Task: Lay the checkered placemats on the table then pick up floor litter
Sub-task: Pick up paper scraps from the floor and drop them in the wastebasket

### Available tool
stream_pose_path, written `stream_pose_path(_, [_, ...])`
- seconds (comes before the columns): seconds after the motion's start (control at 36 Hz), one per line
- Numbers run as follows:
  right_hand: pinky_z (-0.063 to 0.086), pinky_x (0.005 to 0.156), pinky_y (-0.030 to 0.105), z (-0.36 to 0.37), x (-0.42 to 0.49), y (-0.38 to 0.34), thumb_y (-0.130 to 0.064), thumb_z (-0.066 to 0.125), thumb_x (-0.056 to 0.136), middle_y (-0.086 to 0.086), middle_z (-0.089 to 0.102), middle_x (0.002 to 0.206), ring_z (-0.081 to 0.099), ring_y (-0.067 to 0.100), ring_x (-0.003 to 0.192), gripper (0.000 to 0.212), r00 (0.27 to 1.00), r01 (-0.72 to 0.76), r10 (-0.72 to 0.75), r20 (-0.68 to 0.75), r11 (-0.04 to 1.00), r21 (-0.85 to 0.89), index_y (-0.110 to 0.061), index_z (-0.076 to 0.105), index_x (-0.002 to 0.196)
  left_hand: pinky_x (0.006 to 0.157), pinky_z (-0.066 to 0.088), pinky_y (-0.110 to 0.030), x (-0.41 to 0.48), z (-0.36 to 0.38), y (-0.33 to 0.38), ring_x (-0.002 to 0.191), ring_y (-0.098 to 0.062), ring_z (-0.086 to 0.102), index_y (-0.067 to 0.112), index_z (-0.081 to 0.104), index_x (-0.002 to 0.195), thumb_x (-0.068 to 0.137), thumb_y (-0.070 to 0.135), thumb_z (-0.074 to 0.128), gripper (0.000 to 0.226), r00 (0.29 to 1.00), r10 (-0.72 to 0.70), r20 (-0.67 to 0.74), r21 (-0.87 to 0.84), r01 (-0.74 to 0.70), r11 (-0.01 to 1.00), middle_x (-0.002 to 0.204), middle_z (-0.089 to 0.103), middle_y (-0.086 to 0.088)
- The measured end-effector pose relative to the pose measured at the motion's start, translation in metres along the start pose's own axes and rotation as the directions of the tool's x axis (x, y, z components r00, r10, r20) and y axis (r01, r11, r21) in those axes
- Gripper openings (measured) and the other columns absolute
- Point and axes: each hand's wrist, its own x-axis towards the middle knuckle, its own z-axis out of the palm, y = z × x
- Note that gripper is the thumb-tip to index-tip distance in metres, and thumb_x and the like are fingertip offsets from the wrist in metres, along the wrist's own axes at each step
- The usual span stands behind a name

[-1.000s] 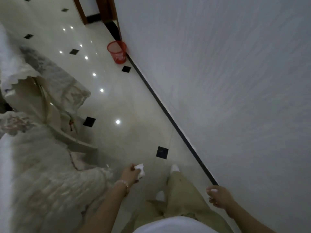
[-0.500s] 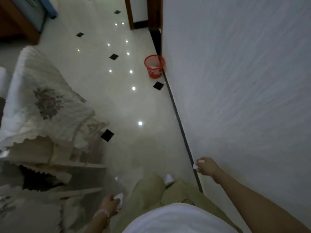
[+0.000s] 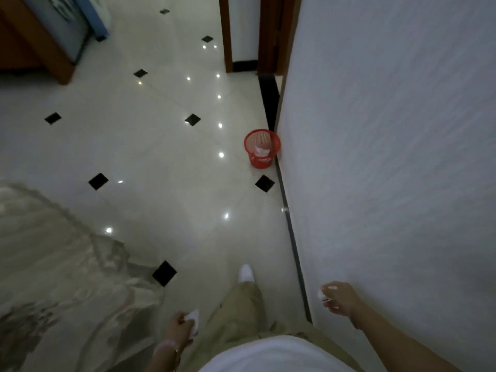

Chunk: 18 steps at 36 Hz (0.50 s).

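My left hand (image 3: 178, 327) hangs low at the bottom centre, closed around a crumpled white piece of litter (image 3: 193, 319). My right hand (image 3: 339, 298) is at the lower right, close to the white wall, fingers curled around a small white scrap (image 3: 321, 295). A red mesh waste basket (image 3: 261, 149) stands on the floor ahead, against the wall, with white paper inside. No placemats or table top are in view.
A cream, floral fabric-covered piece of furniture (image 3: 53, 264) fills the lower left. The white wall (image 3: 389, 157) runs along the right with a dark baseboard. Glossy pale tiled floor (image 3: 161, 157) with black diamond insets leads to a brown door frame (image 3: 225, 36). My leg and white shoe (image 3: 246, 273) step forward.
I have walked forward along the wall; the red basket is nearer and more central. Both hands still hold their white scraps, and the furniture has slid toward the lower left.
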Motion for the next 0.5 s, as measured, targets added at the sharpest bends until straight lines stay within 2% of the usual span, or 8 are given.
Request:
stream_pose_path(0.06, [0.041, 0.053, 0.023, -0.006, 0.016, -0.020, -0.003, 0.059, 0.089, 0.015, 0.060, 0.072, 0.055, 0.022, 0.055, 0.009, 1.000, -0.029, 0.029, -0.008, 0.999, -0.012, -0.001, 0.058, 0.080, 0.061, 0.042, -0.026, 0.010, 0.004, 0.064, 0.068, -0.025, 0.055, 0.013, 0.054, 0.073, 0.091, 0.014, 0.056, 0.018, 0.996, 0.079, 0.040, -0.070, -0.076, 0.995, 0.077, 0.058, -0.014])
stream_pose_path(0.08, [0.039, 0.052, 0.022, -0.008, 0.024, -0.031, -0.002, 0.060, 0.088, 0.015, 0.060, 0.069, 0.053, 0.022, 0.052, 0.010, 0.999, -0.038, 0.038, -0.017, 0.999, -0.010, 0.000, 0.058, 0.078, 0.059, 0.042, -0.026, 0.020, 0.009, 0.100, 0.067, -0.024, 0.054, 0.014, 0.053, 0.074, 0.092, 0.012, 0.054, 0.019, 0.991, 0.130, 0.001, -0.128, -0.129, 0.983, 0.075, 0.057, -0.013])
stream_pose_path(0.19, [0.037, 0.052, 0.020, -0.012, 0.055, -0.085, -0.004, 0.057, 0.089, 0.016, 0.061, 0.067, 0.053, 0.020, 0.049, 0.010, 0.998, -0.053, 0.054, -0.041, 0.998, 0.021, -0.003, 0.059, 0.079, 0.060, 0.045, -0.026, 0.033, 0.018, 0.221, 0.073, -0.025, 0.058, 0.008, 0.056, 0.086, 0.091, 0.009, 0.056, 0.006, 0.948, 0.311, 0.068, -0.060, -0.307, 0.950, 0.078, 0.059, -0.013])
stream_pose_path(0.28, [0.039, 0.054, 0.022, -0.013, 0.081, -0.130, -0.007, 0.056, 0.090, 0.015, 0.062, 0.067, 0.055, 0.021, 0.052, 0.013, 0.997, -0.067, 0.069, -0.042, 0.997, 0.039, -0.004, 0.059, 0.077, 0.061, 0.047, -0.026, 0.043, 0.028, 0.295, 0.069, -0.023, 0.058, 0.013, 0.057, 0.079, 0.090, 0.011, 0.059, 0.011, 0.905, 0.416, 0.086, -0.068, -0.412, 0.909, 0.072, 0.062, -0.008])
stream_pose_path(0.39, [0.041, 0.056, 0.023, -0.015, 0.123, -0.198, -0.007, 0.054, 0.091, 0.016, 0.063, 0.070, 0.055, 0.022, 0.055, 0.018, 0.998, -0.061, 0.062, -0.030, 0.998, 0.034, -0.004, 0.061, 0.074, 0.061, 0.047, -0.026, 0.068, 0.047, 0.360, 0.065, -0.018, 0.057, 0.013, 0.058, 0.078, 0.088, 0.012, 0.061, 0.011, 0.892, 0.435, 0.117, -0.043, -0.434, 0.900, 0.069, 0.062, -0.006])
stream_pose_path(0.5, [0.041, 0.058, 0.024, -0.022, 0.169, -0.275, -0.003, 0.050, 0.090, 0.018, 0.059, 0.076, 0.052, 0.022, 0.059, 0.015, 0.999, -0.023, 0.023, 0.029, 1.000, -0.015, -0.001, 0.059, 0.078, 0.060, 0.045, -0.025, 0.103, 0.057, 0.392, 0.067, -0.022, 0.054, 0.006, 0.057, 0.086, 0.089, 0.006, 0.058, 0.003, 0.949, 0.287, 0.133, -0.051, -0.283, 0.958, 0.077, 0.060, -0.014])
